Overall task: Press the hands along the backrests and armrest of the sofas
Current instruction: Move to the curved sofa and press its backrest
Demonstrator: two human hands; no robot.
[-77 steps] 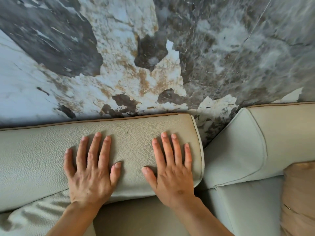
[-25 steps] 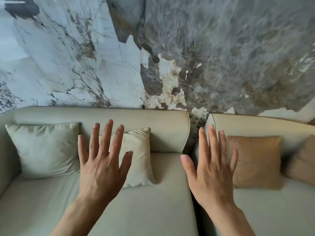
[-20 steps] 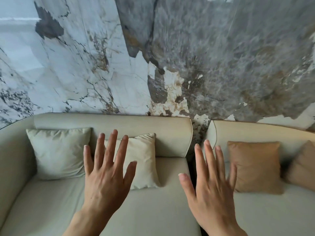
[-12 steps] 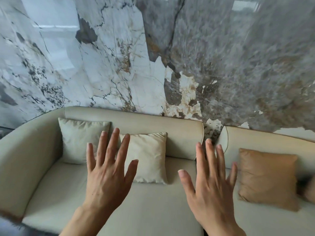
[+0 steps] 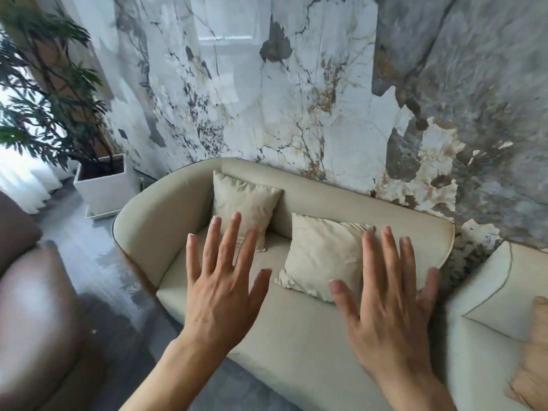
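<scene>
A beige leather sofa stands against the marble wall, its backrest (image 5: pixel 335 197) running along the wall and its curved armrest (image 5: pixel 154 215) at the left end. My left hand (image 5: pixel 225 289) and my right hand (image 5: pixel 391 307) hover in the air in front of the seat, palms down, fingers spread, touching nothing. Two pale cushions (image 5: pixel 320 256) lean on the seat behind my hands. A second beige sofa (image 5: pixel 486 295) adjoins at the right.
A potted plant in a white square planter (image 5: pixel 103 188) stands left of the sofa. A brown leather chair (image 5: pixel 32 298) fills the lower left. Grey floor (image 5: pixel 98 262) lies between them. A tan cushion (image 5: pixel 533 366) sits on the right sofa.
Both hands lifted off the backrest and now hover apart from the sofa. The view has pulled back and swung left, bringing the armrest, plant and brown chair into sight.
</scene>
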